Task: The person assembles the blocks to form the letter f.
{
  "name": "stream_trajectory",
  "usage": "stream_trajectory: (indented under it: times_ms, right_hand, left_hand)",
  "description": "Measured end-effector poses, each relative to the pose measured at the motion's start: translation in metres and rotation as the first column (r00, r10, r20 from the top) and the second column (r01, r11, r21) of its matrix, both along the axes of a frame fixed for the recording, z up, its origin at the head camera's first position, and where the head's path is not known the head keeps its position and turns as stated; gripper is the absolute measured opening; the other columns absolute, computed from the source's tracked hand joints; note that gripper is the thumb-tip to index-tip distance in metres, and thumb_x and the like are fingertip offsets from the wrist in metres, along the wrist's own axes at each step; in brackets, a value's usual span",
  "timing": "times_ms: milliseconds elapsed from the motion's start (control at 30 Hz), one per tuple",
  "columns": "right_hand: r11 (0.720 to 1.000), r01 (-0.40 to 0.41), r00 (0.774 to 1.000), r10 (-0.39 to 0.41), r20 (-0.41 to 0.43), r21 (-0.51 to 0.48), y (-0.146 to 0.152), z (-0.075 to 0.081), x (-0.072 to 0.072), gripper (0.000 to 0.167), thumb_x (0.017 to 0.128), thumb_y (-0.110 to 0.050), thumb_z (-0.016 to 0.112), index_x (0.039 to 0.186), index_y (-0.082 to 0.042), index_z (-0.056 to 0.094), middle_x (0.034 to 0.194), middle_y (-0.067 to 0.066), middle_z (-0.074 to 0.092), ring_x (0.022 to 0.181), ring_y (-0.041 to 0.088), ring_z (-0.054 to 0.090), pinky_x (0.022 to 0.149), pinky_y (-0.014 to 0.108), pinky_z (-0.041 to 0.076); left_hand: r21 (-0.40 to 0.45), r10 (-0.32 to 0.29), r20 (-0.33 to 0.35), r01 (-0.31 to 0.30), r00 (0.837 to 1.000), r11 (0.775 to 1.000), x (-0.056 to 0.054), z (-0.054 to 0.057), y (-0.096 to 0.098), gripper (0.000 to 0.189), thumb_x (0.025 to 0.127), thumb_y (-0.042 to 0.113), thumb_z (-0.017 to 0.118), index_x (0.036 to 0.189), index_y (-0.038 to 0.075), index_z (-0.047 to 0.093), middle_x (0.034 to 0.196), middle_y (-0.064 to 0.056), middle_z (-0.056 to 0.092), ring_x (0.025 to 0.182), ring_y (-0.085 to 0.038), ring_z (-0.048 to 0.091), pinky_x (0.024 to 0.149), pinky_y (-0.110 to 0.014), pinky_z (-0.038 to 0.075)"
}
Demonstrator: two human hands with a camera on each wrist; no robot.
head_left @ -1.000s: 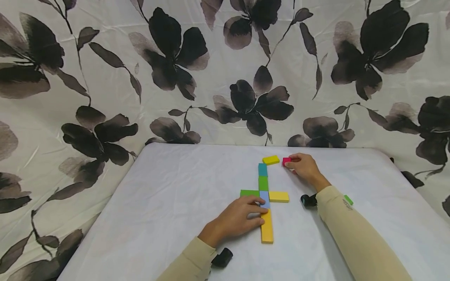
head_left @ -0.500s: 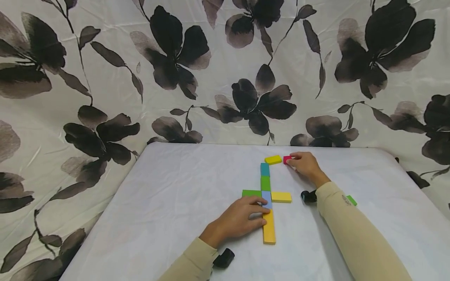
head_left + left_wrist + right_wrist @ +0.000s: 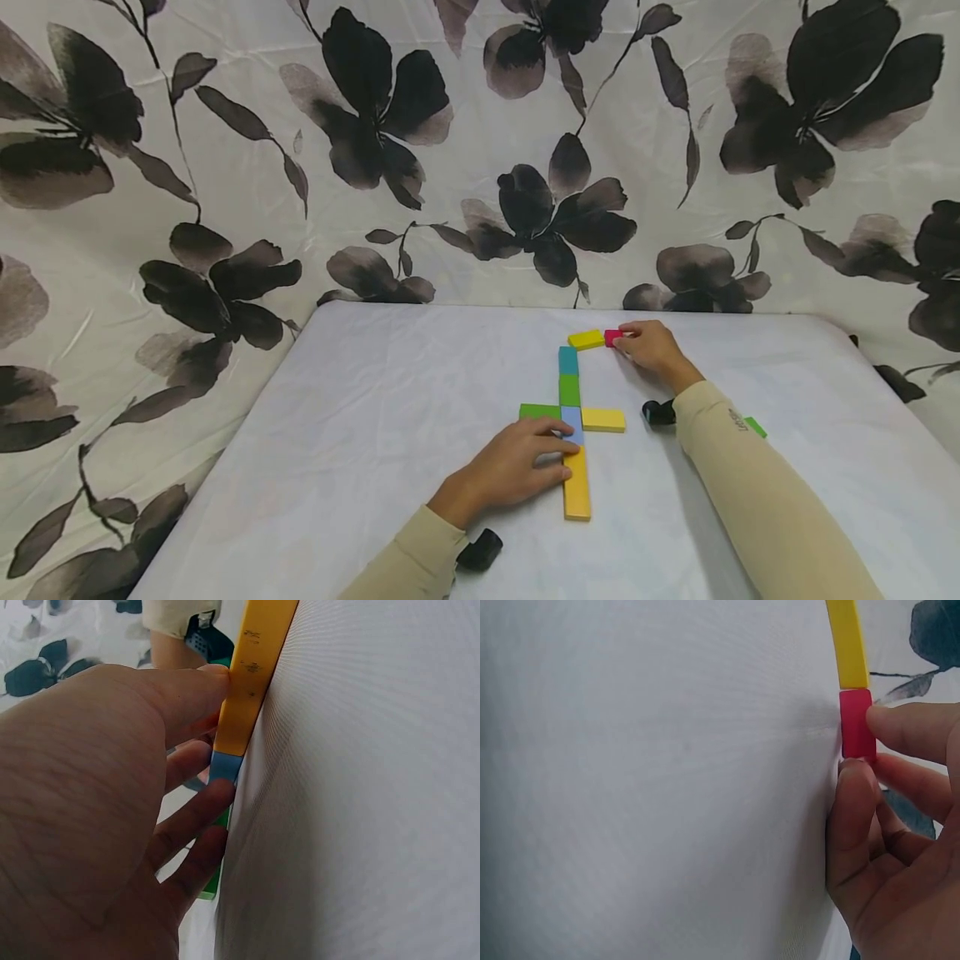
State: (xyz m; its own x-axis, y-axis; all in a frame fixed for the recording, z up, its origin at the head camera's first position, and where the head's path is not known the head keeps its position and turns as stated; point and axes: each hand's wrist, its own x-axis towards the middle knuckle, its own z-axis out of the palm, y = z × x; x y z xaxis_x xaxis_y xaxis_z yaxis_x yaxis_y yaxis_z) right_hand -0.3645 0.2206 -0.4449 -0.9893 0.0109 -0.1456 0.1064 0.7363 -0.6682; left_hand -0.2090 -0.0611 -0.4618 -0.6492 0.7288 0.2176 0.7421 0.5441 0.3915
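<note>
My right hand [image 3: 654, 350] pinches a small red block [image 3: 612, 338] between thumb and fingers at the far side of the table. In the right wrist view, the end of the red block [image 3: 857, 724] meets the end of a yellow block [image 3: 848, 645]. My left hand [image 3: 506, 465] rests on the lower part of the block line, its thumb against a long orange block [image 3: 259, 675] and its fingertips at a light blue block [image 3: 226, 766]. Beyond these, a green block [image 3: 569, 390] and a teal block [image 3: 568, 360] continue the line.
A green block [image 3: 538, 412] lies left of the light blue one, partly behind the left hand. On its right side lies a yellow block [image 3: 603, 420]. Another green block [image 3: 756, 427] shows beside the right sleeve. A floral cloth [image 3: 465, 150] hangs behind the white table [image 3: 360, 383].
My right hand has slid the red block left, closing the gap to the yellow block. The left hand keeps its place on the blocks. The head view has shifted slightly.
</note>
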Motion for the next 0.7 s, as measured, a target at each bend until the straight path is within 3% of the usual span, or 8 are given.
stream_trajectory:
  times_ms: [400, 700]
  right_hand:
    - [1.0, -0.007, 1.0, 0.007, 0.0, 0.01, -0.0036, 0.0006, -0.0011, 0.05, 0.103, -0.025, 0.056, 0.146, 0.0, 0.049, 0.136, 0.026, 0.053, 0.114, 0.038, 0.05, 0.104, 0.049, 0.044]
    - [1.0, 0.004, 1.0, -0.004, 0.017, -0.004, -0.0015, 0.0001, 0.0014, 0.052, 0.102, -0.028, 0.058, 0.144, 0.001, 0.05, 0.135, 0.027, 0.052, 0.111, 0.038, 0.051, 0.101, 0.048, 0.047]
  left_hand:
    - [0.006, 0.004, 0.002, -0.004, 1.0, 1.0, -0.0002, 0.0005, -0.0006, 0.034, 0.099, 0.037, 0.065, 0.129, 0.024, 0.07, 0.138, 0.007, 0.056, 0.126, -0.012, 0.051, 0.107, -0.033, 0.042]
    - [0.001, 0.009, 0.003, -0.009, 1.0, 1.0, 0.0001, -0.0011, -0.0003, 0.033, 0.098, 0.036, 0.066, 0.129, 0.024, 0.07, 0.138, 0.007, 0.056, 0.127, -0.013, 0.051, 0.108, -0.033, 0.041]
